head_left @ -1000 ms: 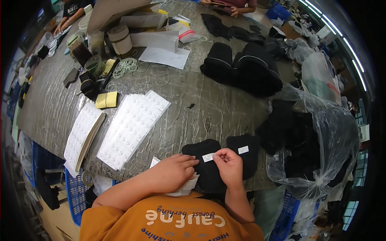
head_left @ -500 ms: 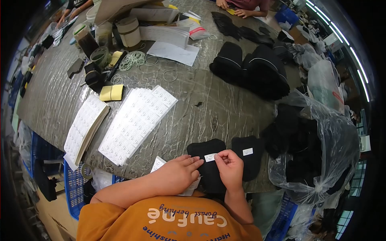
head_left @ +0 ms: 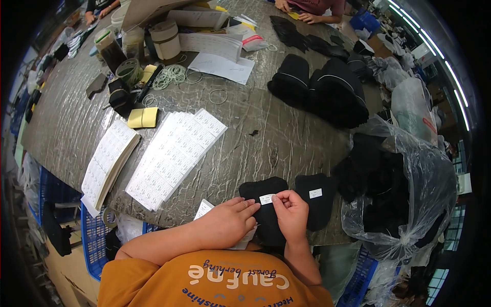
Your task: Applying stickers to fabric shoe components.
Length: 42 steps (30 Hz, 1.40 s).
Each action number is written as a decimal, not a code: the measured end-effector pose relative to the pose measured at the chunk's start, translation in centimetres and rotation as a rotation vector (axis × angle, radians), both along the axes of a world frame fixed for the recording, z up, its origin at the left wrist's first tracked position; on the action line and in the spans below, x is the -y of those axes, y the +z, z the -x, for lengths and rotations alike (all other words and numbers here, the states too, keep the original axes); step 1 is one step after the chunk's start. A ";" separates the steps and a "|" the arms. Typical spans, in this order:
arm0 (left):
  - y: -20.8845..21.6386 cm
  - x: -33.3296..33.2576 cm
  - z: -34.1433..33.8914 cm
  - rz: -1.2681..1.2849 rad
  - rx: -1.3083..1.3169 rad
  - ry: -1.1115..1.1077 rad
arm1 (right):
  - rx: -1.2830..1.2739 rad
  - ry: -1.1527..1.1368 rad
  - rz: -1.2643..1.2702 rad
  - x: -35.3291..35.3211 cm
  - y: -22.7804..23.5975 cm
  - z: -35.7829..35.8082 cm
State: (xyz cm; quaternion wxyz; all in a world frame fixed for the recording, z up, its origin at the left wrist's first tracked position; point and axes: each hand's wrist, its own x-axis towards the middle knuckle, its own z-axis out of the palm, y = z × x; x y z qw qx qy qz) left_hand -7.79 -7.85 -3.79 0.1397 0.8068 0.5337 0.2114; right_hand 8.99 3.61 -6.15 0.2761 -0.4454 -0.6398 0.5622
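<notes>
A flat black fabric piece (head_left: 270, 231) with rounded corners lies on the table in front of me. My right hand (head_left: 292, 216) pinches the right end of a small white label (head_left: 266, 199) against this piece, thumb and forefinger together. Flat across the piece's left side rests my left hand (head_left: 229, 221), fingertips by the label's left end. A white label sheet (head_left: 203, 208) is partly hidden under that hand and forearm. To the right lies a second black fabric piece (head_left: 320, 216), bearing its own white label (head_left: 315, 193).
Fanned label sheets (head_left: 176, 156) and a thick label stack (head_left: 110, 163) lie left. Behind them are a yellow pad (head_left: 142, 117), rubber bands (head_left: 169, 77) and jars (head_left: 109, 48). Black bundles (head_left: 335, 92) and a plastic bag (head_left: 424, 169) of black pieces stand right. A co-worker's hands (head_left: 302, 14) show far off.
Both hands keep nearly the same pose, with the right still pinching the label. At the far left, a co-worker's hands have shifted.
</notes>
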 end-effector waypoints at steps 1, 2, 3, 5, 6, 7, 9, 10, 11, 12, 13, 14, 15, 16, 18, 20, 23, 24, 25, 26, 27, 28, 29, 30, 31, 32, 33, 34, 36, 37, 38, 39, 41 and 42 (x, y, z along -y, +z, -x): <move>0.1 0.0 -0.1 0.006 0.009 0.010 | -0.001 -0.001 0.000 0.0 -0.1 0.0; 0.2 -0.1 -0.1 0.006 0.008 0.009 | -0.008 0.002 -0.011 -0.1 -0.3 0.0; 0.4 -0.3 -0.1 0.023 0.039 0.006 | -0.016 0.005 -0.021 -0.1 -0.3 -0.1; 0.4 -0.5 -0.2 0.040 0.070 0.003 | -0.014 0.003 -0.026 0.0 -0.2 0.0; 0.1 -0.6 -0.3 0.050 0.052 0.005 | -0.013 0.001 -0.030 0.0 -0.1 0.0; -0.2 -0.7 -0.4 0.060 0.035 0.007 | -0.013 -0.001 -0.031 0.0 -0.1 0.1; -0.6 -0.7 -0.5 0.064 0.023 0.015 | -0.001 -0.008 -0.055 0.1 0.0 0.1; -0.7 -0.7 -0.5 0.069 0.013 0.024 | 0.000 -0.011 -0.056 0.1 0.0 0.2; -0.7 -0.7 -0.5 0.068 0.013 0.022 | 0.026 -0.059 -0.062 0.1 0.1 0.2; -0.6 -0.7 -0.5 0.074 -0.005 0.023 | 0.053 -0.108 -0.068 0.1 0.2 0.2; -0.5 -0.7 -0.5 0.079 -0.024 0.024 | 0.053 -0.111 -0.069 0.0 0.0 0.1; -0.4 -0.7 -0.6 0.077 -0.025 0.020 | 0.073 -0.094 -0.072 -0.1 -0.3 0.0; -0.3 -0.7 -0.6 0.081 -0.031 0.024 | 0.093 -0.077 -0.076 -0.2 -0.5 -0.1; -0.3 -0.8 -0.6 0.087 -0.037 0.030 | 0.093 -0.079 -0.076 -0.2 -0.5 -0.1; -0.2 -0.8 -0.6 0.095 -0.040 0.027 | 0.193 -0.047 -0.172 -0.3 -0.2 0.1; -0.3 -0.9 -0.7 0.103 -0.044 0.027 | 0.298 -0.031 -0.243 -0.7 0.5 0.6; -0.6 -0.9 -0.7 0.078 -0.060 0.031 | 0.395 -0.015 -0.307 -0.8 0.4 0.5; -0.7 -0.9 -0.7 0.074 -0.066 0.034 | 0.387 -0.015 -0.297 -0.9 0.2 0.3; -0.8 -1.0 -0.7 0.070 -0.073 0.037 | 0.386 -0.017 -0.300 -1.0 0.1 0.2; -0.7 -1.0 -0.7 0.067 -0.073 0.036 | 0.352 -0.037 -0.372 -1.1 -0.1 0.0; -0.5 -1.1 -0.8 0.055 -0.072 0.042 | 0.317 -0.058 -0.444 -1.3 -0.2 -0.3; -0.3 -1.1 -0.8 0.044 -0.073 0.049 | 0.280 -0.055 -0.372 -1.6 -0.5 -0.8; 0.0 -1.3 -0.9 0.041 -0.074 0.051 | 0.278 -0.054 -0.375 -1.7 -0.9 -0.9; 0.3 -1.6 -1.0 0.041 -0.089 0.034 | 0.224 -0.060 -0.324 -1.7 -1.3 -1.0; 0.5 -2.0 -1.1 0.042 -0.103 0.018 | 0.172 -0.064 -0.273 -1.7 -1.6 -1.0; 0.5 -2.2 -1.3 0.041 -0.104 0.021 | 0.170 -0.062 -0.275 -1.7 -1.6 -1.0; 0.3 -2.5 -1.4 0.036 -0.132 0.019 | 0.161 -0.066 -0.289 -1.6 -1.7 -1.0; 0.2 -2.7 -1.5 0.032 -0.161 0.016 | 0.151 -0.071 -0.302 -1.6 -1.8 -0.9; -0.3 -3.0 -1.8 0.021 -0.186 0.017 | 0.169 -0.065 -0.351 -1.5 -1.3 -0.7; -0.4 -3.2 -1.8 0.008 -0.211 0.016 | 0.188 -0.063 -0.401 -1.6 -1.0 -0.6; -0.4 -3.3 -1.6 0.005 -0.212 0.017 | 0.186 -0.063 -0.404 -1.6 -0.7 -0.6; -0.4 -3.3 -1.4 0.070 -0.167 0.000 | 0.197 -0.052 -0.423 -1.6 -0.5 -0.6; -0.2 -3.3 -0.9 0.133 -0.125 -0.021 | 0.206 -0.045 -0.444 -1.7 -0.5 -1.0; 0.2 -3.1 -0.5 0.149 -0.049 -0.026 | 0.163 -0.051 -0.287 -2.0 -0.6 -1.5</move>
